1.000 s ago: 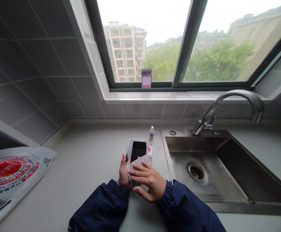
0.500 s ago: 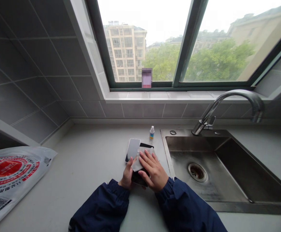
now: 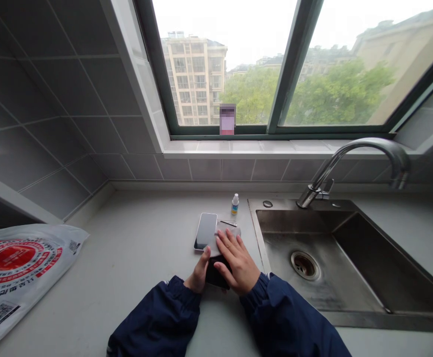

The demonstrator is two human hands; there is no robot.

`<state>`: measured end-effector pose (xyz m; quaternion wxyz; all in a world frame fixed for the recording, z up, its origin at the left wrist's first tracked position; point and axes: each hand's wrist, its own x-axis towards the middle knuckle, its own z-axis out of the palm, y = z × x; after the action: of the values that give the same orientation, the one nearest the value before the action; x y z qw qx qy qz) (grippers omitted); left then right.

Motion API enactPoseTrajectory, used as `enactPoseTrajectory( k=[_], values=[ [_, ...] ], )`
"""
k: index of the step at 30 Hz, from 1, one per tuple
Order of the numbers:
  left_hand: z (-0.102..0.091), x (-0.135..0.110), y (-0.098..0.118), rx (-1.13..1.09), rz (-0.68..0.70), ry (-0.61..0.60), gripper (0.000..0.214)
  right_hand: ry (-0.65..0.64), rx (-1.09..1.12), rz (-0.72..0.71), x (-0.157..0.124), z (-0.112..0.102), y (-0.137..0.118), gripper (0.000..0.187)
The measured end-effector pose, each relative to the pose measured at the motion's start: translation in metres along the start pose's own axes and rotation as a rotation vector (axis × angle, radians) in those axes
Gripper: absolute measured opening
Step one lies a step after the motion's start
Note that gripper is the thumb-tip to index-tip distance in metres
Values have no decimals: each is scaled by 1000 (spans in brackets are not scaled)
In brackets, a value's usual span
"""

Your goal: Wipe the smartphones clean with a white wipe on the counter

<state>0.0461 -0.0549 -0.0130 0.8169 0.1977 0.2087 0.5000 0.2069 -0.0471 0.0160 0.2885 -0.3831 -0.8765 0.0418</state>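
Note:
A black phone (image 3: 216,275) lies flat on the pale counter, mostly under my hands. My right hand (image 3: 237,263) presses a small grey cloth (image 3: 224,230) flat onto the phone's far end, fingers stretched out. At the phone's left edge, my left hand (image 3: 199,275) steadies it with the thumb up. A second phone (image 3: 206,231) with a reflective screen lies just left of the cloth. A small dropper bottle (image 3: 234,204) with a blue label stands behind them.
A steel sink (image 3: 320,258) with a curved tap (image 3: 350,163) is close on the right. A white plastic bag (image 3: 15,267) with red print lies at the left. A small blurred item (image 3: 227,119) stands on the window sill.
The black phone was held up off the counter; now it lies flat. My right hand has slid the cloth over it toward its far end.

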Motion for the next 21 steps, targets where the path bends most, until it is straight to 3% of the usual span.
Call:
enactPoseTrajectory(
  k=[6,13,18,21],
  values=[
    [9,6,7,-30,99,97,60,-117,118,-151,1,-6,-12,50],
    [31,1,20,-75,162,118,61,-109,243,-226,1,-9,-22,35],
    [28,2,19,-83,146,107,66,-23,211,-206,0,-6,-19,30],
    [20,5,13,-60,102,61,69,-10,115,-146,0,-5,-14,39]
  ],
)
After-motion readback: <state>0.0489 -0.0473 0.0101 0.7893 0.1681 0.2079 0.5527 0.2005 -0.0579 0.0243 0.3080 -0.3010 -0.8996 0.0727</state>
